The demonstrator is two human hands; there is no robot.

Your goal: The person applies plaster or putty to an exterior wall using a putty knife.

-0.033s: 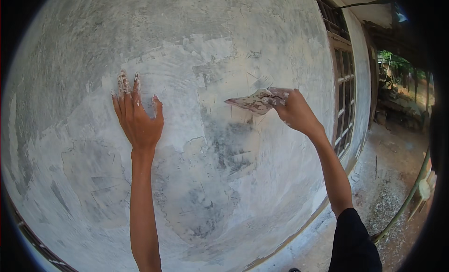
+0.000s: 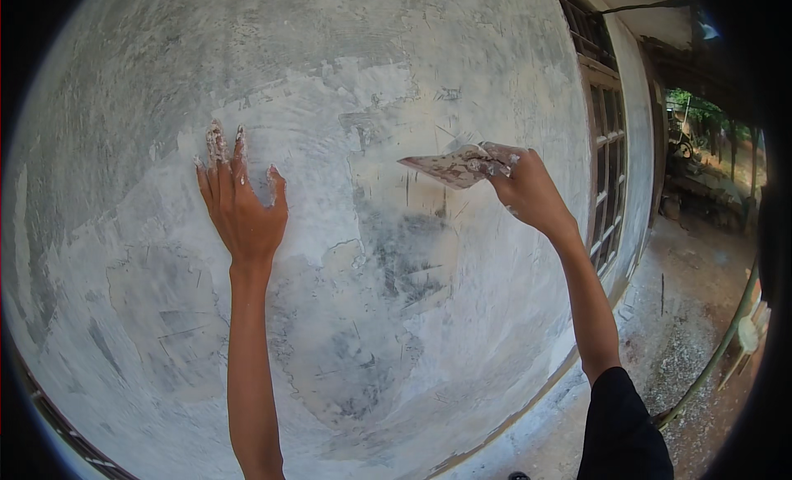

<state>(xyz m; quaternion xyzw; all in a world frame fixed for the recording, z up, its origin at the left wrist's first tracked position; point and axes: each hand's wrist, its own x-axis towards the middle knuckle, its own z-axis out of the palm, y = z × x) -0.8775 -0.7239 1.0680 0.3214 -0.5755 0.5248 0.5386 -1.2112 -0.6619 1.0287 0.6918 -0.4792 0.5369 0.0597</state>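
Observation:
Patches of white filler and bare grey plaster mottle the wall (image 2: pixel 322 208) in front of me. My left hand (image 2: pixel 242 204) lies against it with fingers spread, and white paste coats the fingertips. My right hand (image 2: pixel 528 187) grips a putty knife (image 2: pixel 450 167) by its handle end, and paste smears those fingers too. The stained blade points left with its broad face showing; it lies close to the wall, beside a dark grey patch. Whether the whole blade edge touches the surface, I cannot tell.
A barred window with a wooden frame (image 2: pixel 609 142) is set in the wall to the right. Beyond it runs a dusty floor (image 2: pixel 660 307). A curved green hose or pole (image 2: pixel 709 373) and a pale round object (image 2: pixel 748 335) are at the far right.
My right hand and the putty knife have shifted slightly up and to the right, and the blade is tilted a little differently. My left hand has barely moved.

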